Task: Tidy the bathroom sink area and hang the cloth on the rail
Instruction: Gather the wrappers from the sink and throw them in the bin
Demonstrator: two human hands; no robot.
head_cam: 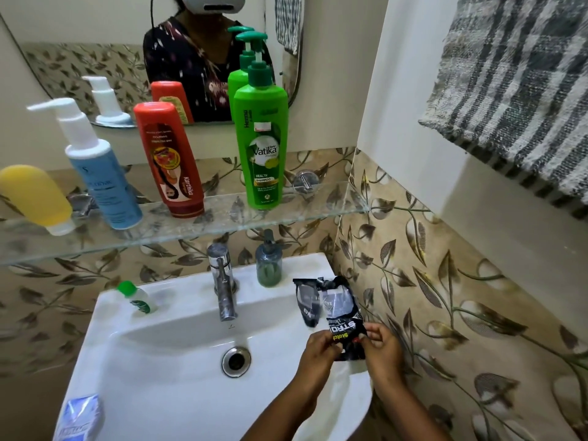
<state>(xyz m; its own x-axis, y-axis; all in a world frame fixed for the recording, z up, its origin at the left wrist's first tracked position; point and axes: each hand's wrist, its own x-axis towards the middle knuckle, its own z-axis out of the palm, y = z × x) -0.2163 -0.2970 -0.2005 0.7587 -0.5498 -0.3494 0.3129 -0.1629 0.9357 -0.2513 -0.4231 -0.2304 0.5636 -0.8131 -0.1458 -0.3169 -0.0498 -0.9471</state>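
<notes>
A: What are the hands doing in the lower right of the frame?

B: The left hand and the right hand are both gripping a black scrubber packet by its lower end. The fingers of the left hand are pinching the left edge, and the right hand's fingers are closing on the right edge. The packet is standing up over the right rim of the white sink, and its top end is looking torn open.

A: And where is the cloth?

B: A grey and white checked cloth is hanging in the upper right of the frame, against the white wall. I cannot tell what it is hanging from.

A: What is standing around the sink?

B: A chrome tap is sitting in the middle, with a grey soap dispenser just beside it on the right. A small bottle with a green cap is lying on the left corner. A blue and white packet is resting in the lower left of the frame.

A: And on the glass shelf?

B: From left to right: a yellow tube, a blue pump bottle, a red Karthika shampoo bottle and a green Vatika shampoo bottle. The mirror is reflecting them.
</notes>
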